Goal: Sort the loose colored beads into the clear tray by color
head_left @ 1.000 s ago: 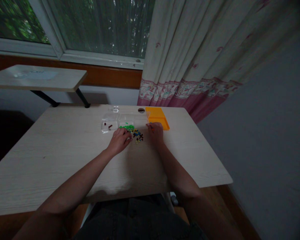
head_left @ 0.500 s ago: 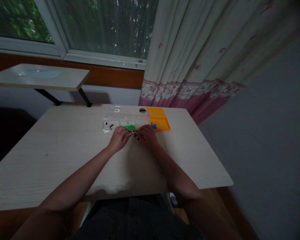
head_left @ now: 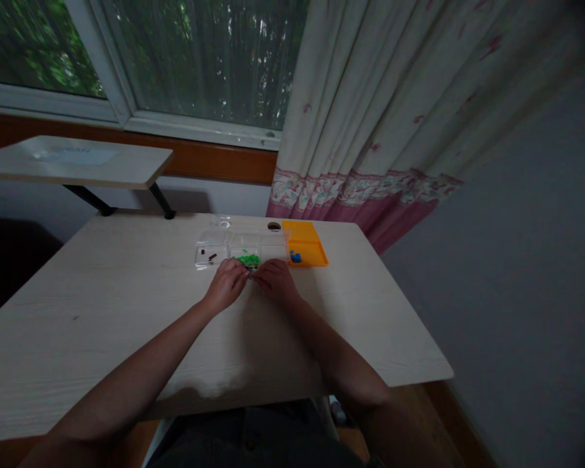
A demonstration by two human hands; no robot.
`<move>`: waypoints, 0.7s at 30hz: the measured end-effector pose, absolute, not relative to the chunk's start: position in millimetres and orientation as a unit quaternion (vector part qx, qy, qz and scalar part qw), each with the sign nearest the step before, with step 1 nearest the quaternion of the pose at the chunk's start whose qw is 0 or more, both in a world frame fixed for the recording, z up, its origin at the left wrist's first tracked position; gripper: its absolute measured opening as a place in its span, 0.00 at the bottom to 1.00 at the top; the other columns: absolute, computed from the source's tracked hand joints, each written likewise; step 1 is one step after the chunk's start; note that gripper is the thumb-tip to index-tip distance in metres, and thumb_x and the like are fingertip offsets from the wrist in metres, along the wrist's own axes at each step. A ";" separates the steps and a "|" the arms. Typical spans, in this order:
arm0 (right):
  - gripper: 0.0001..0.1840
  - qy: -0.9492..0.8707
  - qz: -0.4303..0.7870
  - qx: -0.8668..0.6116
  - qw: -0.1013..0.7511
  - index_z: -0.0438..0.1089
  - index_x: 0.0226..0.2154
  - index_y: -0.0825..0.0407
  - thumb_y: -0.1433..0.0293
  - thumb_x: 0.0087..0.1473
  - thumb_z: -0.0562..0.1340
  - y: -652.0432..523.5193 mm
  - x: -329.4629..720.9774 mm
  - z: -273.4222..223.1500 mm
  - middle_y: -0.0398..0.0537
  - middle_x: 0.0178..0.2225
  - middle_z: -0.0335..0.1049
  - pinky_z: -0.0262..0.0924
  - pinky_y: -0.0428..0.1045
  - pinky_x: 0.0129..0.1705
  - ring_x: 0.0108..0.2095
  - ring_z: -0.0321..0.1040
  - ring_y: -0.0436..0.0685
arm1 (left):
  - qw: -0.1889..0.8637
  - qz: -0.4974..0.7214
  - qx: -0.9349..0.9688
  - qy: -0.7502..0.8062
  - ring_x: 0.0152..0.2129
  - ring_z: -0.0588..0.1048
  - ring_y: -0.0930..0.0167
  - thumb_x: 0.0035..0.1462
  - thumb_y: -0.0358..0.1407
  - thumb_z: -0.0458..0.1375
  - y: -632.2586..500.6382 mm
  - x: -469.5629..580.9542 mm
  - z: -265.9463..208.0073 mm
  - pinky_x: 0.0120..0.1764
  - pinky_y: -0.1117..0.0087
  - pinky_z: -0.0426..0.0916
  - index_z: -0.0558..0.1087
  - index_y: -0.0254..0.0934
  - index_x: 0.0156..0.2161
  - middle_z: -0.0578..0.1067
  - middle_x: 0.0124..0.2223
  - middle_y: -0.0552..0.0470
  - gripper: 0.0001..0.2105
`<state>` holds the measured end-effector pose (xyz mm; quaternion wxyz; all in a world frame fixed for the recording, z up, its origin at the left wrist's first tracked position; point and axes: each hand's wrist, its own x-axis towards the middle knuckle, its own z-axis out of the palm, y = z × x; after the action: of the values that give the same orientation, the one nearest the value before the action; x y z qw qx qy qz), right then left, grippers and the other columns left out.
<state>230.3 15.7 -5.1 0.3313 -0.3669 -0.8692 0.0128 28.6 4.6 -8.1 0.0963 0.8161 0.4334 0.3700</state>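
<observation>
My left hand [head_left: 225, 285] and my right hand [head_left: 277, 281] meet over the table, fingertips pinched together. Between them is a small cluster of coloured pieces [head_left: 250, 271] that look like toy building bricks; its exact shape is mostly hidden by my fingers. Just beyond my hands lies a clear plastic box [head_left: 273, 251] with compartments. Bright green pieces [head_left: 247, 259] fill part of its middle section, and a few dark brown pieces [head_left: 212, 257] lie in the left one. To the right, an orange tray [head_left: 314, 250] holds several blue pieces [head_left: 295, 257].
A pale wooden table [head_left: 127, 312] carries everything. At its back left stands a raised shelf [head_left: 127, 166] on black legs, with a clear sheet on it. A round dark hole [head_left: 273, 227] sits near the back edge. A curtain [head_left: 351, 130] hangs behind, beside a window.
The view has tilted up slightly, so everything sits lower in the picture. My hands stay together, a little further left. Small yellowish pieces that showed by my right hand are out of sight now.
</observation>
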 end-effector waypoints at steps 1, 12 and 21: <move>0.07 -0.866 0.010 -0.372 0.334 0.77 0.37 0.46 0.66 0.59 0.62 16.9 232.2 -4.7 0.46 0.36 0.76 0.57 0.53 0.50 0.43 0.66 0.56 | 0.095 0.372 0.814 0.436 0.39 0.67 0.65 0.65 0.36 0.49 4.6 28.7 -8.1 0.44 0.61 0.64 0.74 0.37 0.38 0.70 0.37 0.46 0.11; 0.11 -0.706 -0.047 -0.581 0.403 0.77 0.33 0.51 0.65 0.59 0.60 47.0 288.4 -6.5 0.49 0.33 0.76 0.56 0.54 0.46 0.38 0.66 0.57 | 0.047 0.326 0.812 0.481 0.41 0.66 0.62 0.58 0.42 0.59 4.3 28.7 -13.4 0.45 0.59 0.64 0.73 0.40 0.48 0.68 0.42 0.46 0.14; 0.17 -0.616 -0.063 -0.676 0.400 0.76 0.33 0.52 0.63 0.61 0.55 49.6 296.9 -15.9 0.51 0.36 0.74 0.52 0.54 0.47 0.40 0.63 0.58 | 0.032 0.295 0.808 0.510 0.41 0.65 0.61 0.61 0.34 0.53 2.7 30.0 -13.4 0.46 0.58 0.64 0.73 0.38 0.47 0.67 0.41 0.44 0.11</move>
<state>296.9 49.6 -15.9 0.4001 -0.6759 -0.6157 -0.0632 30.0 2.7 -13.4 0.0325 0.8077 0.5097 0.2946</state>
